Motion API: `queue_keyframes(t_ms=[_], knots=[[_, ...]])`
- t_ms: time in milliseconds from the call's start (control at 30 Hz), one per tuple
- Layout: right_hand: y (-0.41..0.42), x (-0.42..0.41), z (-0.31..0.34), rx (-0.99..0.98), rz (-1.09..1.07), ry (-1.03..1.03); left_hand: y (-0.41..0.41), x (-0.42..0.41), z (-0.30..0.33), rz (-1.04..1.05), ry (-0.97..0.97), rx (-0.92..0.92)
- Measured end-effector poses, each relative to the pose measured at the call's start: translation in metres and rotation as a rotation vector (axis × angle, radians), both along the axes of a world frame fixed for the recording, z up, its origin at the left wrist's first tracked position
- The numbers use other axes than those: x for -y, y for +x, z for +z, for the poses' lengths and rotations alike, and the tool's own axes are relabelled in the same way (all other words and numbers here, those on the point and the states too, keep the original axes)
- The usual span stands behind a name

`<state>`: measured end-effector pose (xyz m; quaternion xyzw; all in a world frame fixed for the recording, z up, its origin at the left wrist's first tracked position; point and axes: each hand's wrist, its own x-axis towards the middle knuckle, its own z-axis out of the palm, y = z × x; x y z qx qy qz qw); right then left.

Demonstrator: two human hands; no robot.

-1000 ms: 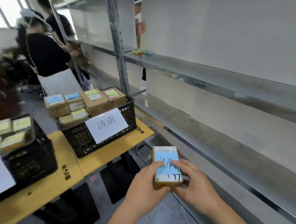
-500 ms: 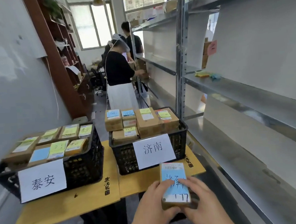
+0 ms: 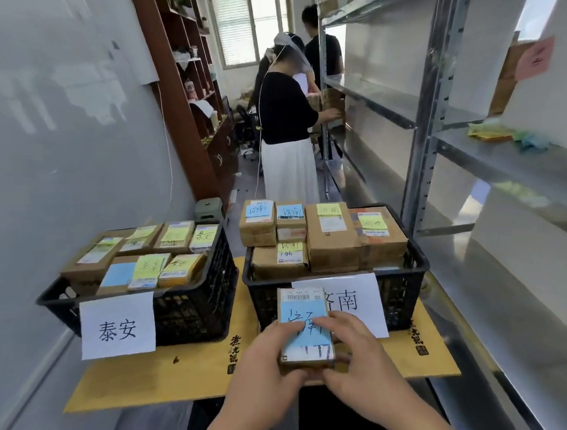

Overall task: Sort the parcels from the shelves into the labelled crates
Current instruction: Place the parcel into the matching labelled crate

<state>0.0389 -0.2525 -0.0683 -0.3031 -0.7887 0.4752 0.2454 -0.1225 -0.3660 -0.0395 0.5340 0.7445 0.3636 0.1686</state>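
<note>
A small cardboard parcel (image 3: 303, 315) with a blue handwritten note on top is held low in the middle of the head view. My left hand (image 3: 267, 363) grips its left side and my right hand (image 3: 355, 352) grips its right side, thumbs on the label. Just beyond it stands a black crate (image 3: 407, 280) with a white paper label, piled with several brown parcels (image 3: 329, 238). To the left a second black crate (image 3: 195, 305) with its own white label (image 3: 117, 325) holds several parcels with yellow and blue notes.
Both crates stand on a yellow wooden table (image 3: 185, 374). Metal shelving (image 3: 434, 115) runs along the right, its near shelves bare except coloured notes (image 3: 498, 134). Two people (image 3: 287, 126) stand in the aisle behind. A grey wall is at left.
The view has swung left from the shelves to face both crates squarely. The parcel, held in both hands throughout, now sits in front of the right crate's label.
</note>
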Motion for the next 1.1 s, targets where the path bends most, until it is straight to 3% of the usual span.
queue_keyframes(t_ms=[400, 567, 833, 1100], knots=[[-0.118, -0.121, 0.033, 0.11, -0.019, 0.093, -0.131, -0.126, 0.002, 0.005, 0.009, 0.076], [-0.138, -0.167, 0.031, 0.31, -0.083, 0.187, -0.169, -0.165, -0.015, -0.033, -0.026, 0.09], [-0.159, -0.227, 0.004, 0.743, -0.21, 0.547, -0.189, -0.204, -0.043, -0.063, -0.077, 0.086], [-0.162, -0.265, -0.028, 0.808, -0.084, 0.541, -0.185, -0.225, -0.056, -0.031, -0.085, 0.03]])
